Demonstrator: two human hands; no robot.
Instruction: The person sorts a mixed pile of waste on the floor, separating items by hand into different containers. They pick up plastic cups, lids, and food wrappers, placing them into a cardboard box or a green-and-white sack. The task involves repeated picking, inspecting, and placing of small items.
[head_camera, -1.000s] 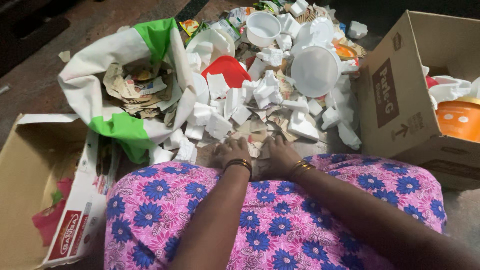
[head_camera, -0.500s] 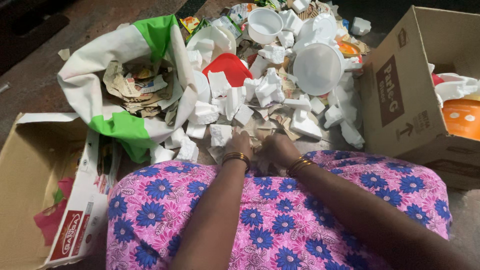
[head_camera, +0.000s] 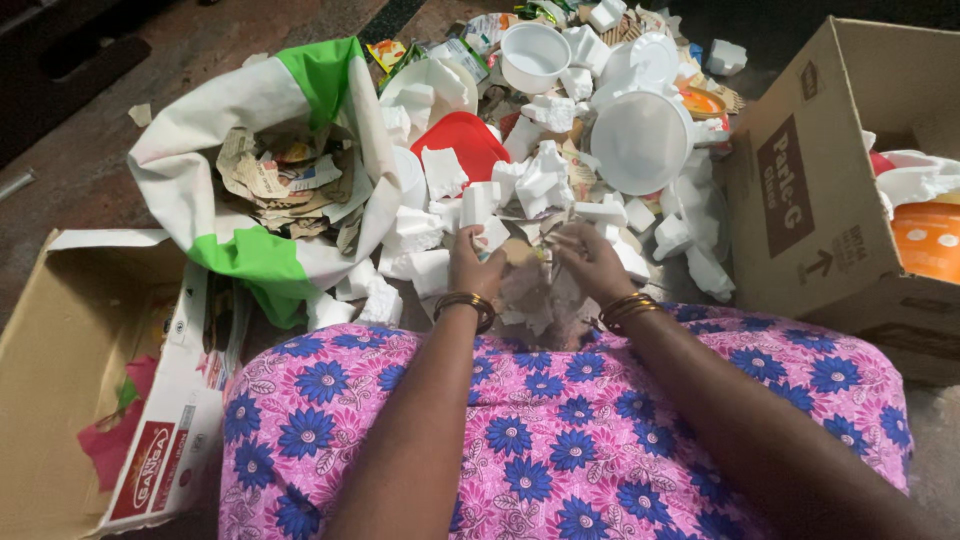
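My left hand (head_camera: 473, 266) and my right hand (head_camera: 592, 263) are raised side by side just above my lap, both closed on a bunch of torn paper and cardboard scraps (head_camera: 533, 295) that hangs between them. Gold bangles ring both wrists. Right behind the hands lies a heap of broken white foam pieces (head_camera: 520, 190) mixed with brown cardboard bits. A white and green sack (head_camera: 262, 165), open at the top and filled with torn paper, stands to the left of my left hand.
A red lid (head_camera: 462, 142), a white bowl (head_camera: 533, 55) and a round white plate (head_camera: 641, 140) lie in the pile. A brown carton (head_camera: 810, 200) with plastic ware stands right; an open carton (head_camera: 70, 330) lies left. My pink flowered dress (head_camera: 560, 430) fills the foreground.
Both hands drew together on the floor, closed on a bunch of paper scraps and lifted it up off the floor toward me.
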